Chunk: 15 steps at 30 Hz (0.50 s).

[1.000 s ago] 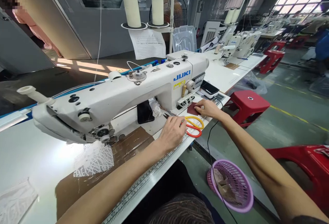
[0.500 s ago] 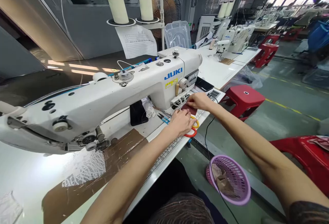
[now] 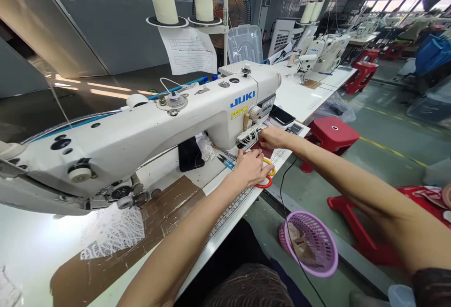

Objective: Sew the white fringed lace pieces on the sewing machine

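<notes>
My left hand (image 3: 251,168) lies on the table with its fingers laid out over the edge of a dark red flat piece (image 3: 267,152). Beside and partly under it are scissors with yellow and red handle loops (image 3: 265,182). Blue-handled thread snips (image 3: 226,162) lie just to its left. My right hand (image 3: 274,137) has its fingers curled in at the far side of the dark red piece, close to a bundle of white cord (image 3: 248,135). Its fingertips are hidden, so what they pinch does not show. White lace (image 3: 114,232) lies under the sewing machine head.
The white sewing machine (image 3: 197,114) stands along the table's left. A black phone (image 3: 282,115) lies behind my right hand. A ruler strip (image 3: 229,215) runs along the front edge. Below are a purple basket (image 3: 333,255) and a red stool (image 3: 333,133).
The view has shifted slightly. My right hand's fingers have moved a little and curled in more near the white cord. My left hand stays in about the same place.
</notes>
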Tool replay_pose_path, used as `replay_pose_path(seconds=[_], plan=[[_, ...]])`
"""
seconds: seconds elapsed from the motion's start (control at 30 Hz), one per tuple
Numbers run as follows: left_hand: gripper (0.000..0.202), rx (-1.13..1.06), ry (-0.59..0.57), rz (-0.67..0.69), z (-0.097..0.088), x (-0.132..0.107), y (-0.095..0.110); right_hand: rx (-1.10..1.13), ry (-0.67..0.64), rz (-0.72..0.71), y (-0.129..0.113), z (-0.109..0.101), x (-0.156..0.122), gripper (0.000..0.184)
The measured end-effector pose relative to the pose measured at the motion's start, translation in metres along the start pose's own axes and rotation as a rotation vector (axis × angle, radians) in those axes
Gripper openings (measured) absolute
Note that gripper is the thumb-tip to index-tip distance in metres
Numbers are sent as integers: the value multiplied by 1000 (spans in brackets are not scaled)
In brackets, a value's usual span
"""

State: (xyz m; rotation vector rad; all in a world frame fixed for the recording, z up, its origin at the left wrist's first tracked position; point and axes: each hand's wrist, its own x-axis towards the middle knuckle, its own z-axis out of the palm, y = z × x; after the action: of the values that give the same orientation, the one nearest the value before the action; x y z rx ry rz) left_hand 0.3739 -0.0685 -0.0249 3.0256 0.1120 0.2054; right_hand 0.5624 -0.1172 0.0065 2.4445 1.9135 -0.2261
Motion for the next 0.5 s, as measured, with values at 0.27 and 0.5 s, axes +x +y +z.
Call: replay_pose_path(seconds=[0.27, 0.5], plan=[[44, -42, 40, 20, 0, 0, -2, 271, -9, 45, 27, -4, -23, 19], [42, -29, 90, 34, 2, 0, 0, 508, 77, 27, 15, 6, -30, 31]])
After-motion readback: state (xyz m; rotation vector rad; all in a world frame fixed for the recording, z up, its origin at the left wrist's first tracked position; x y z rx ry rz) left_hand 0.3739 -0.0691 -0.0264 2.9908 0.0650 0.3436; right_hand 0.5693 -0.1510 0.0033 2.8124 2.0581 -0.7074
